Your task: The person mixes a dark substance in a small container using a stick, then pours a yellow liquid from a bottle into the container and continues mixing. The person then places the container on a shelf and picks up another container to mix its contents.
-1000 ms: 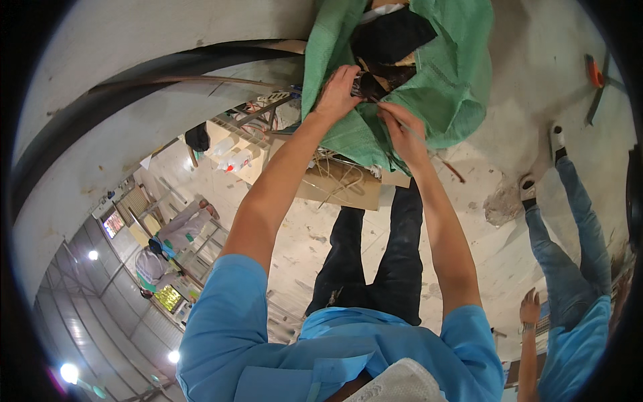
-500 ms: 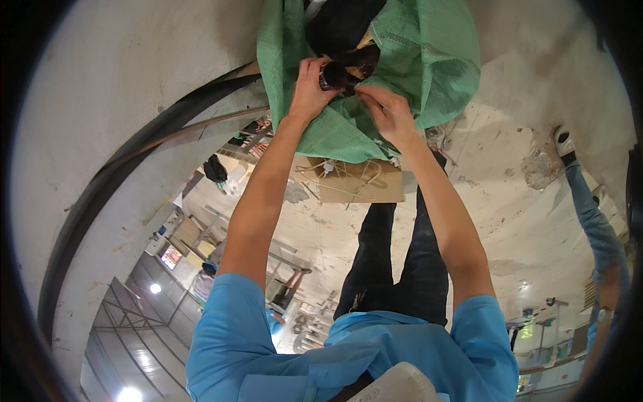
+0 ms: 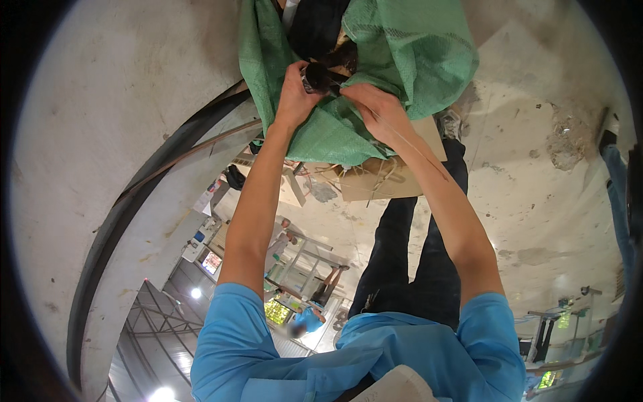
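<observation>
A green woven sack (image 3: 429,60) hangs wide at the top of the view, its mouth folded back. Inside it lie a black cloth-like piece (image 3: 318,27) and dark brown, glossy pieces (image 3: 345,53). My left hand (image 3: 295,97) is closed round a dark round piece (image 3: 317,77) with a shiny rim, at the sack's mouth. Close beside it, my right hand (image 3: 375,110) pinches with thumb and forefinger; what is between the fingertips is too small to make out. A thin pale strand (image 3: 402,137) runs from near that hand along my right forearm.
Below the sack stands a cardboard box (image 3: 365,187) with pale cords on it, close to my legs. A dark curved strip (image 3: 134,194) edges the pale surface at left. Another person's leg (image 3: 619,201) is at the far right. Behind, a person in blue (image 3: 307,321) appears small.
The sack and both hands have shifted slightly left in the view. The thin strand now shows along my right forearm. Both hands keep their closed grip, and the other person's leg sits further right.
</observation>
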`<state>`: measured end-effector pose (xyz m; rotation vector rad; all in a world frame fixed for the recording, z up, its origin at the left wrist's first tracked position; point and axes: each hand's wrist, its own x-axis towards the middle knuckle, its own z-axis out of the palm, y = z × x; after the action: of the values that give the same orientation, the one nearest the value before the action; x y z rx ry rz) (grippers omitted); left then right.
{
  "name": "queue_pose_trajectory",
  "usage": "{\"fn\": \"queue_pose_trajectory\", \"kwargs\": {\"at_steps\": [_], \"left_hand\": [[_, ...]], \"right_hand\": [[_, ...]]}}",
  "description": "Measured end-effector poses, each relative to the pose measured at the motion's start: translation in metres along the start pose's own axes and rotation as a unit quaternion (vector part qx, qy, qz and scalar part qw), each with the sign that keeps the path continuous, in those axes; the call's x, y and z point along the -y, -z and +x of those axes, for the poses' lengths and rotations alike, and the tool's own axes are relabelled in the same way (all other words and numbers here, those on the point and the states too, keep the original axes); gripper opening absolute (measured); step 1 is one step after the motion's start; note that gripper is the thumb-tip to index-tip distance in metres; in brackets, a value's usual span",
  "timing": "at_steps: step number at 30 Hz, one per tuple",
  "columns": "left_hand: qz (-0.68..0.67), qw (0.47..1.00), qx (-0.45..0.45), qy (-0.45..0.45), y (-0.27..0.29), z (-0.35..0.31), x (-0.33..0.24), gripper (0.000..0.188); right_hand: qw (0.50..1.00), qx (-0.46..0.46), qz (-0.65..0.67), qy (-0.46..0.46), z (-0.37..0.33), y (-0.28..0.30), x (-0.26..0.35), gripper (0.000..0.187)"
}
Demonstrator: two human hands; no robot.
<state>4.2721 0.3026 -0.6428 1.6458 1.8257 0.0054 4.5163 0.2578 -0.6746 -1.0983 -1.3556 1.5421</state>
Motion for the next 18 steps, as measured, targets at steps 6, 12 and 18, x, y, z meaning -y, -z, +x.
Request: {"fn": "queue_pose_trajectory", "kwargs": {"at_steps": [6, 12, 18], "left_hand": [[-0.023, 0.999, 0.026, 0.039, 0.008, 0.001, -0.003, 0.076], [0.035, 0.998, 0.038, 0.029, 0.015, -0.004, -0.003, 0.075], [0.034, 0.997, 0.068, -0.004, 0.02, 0.0, -0.004, 0.074]], "right_hand": [[0.999, 0.043, 0.007, 0.033, 0.002, -0.009, 0.001, 0.03], [0.998, 0.043, 0.053, 0.007, -0.003, -0.005, 0.0, 0.03], [0.99, 0.11, -0.052, 0.069, 0.001, -0.01, -0.011, 0.039]]}}
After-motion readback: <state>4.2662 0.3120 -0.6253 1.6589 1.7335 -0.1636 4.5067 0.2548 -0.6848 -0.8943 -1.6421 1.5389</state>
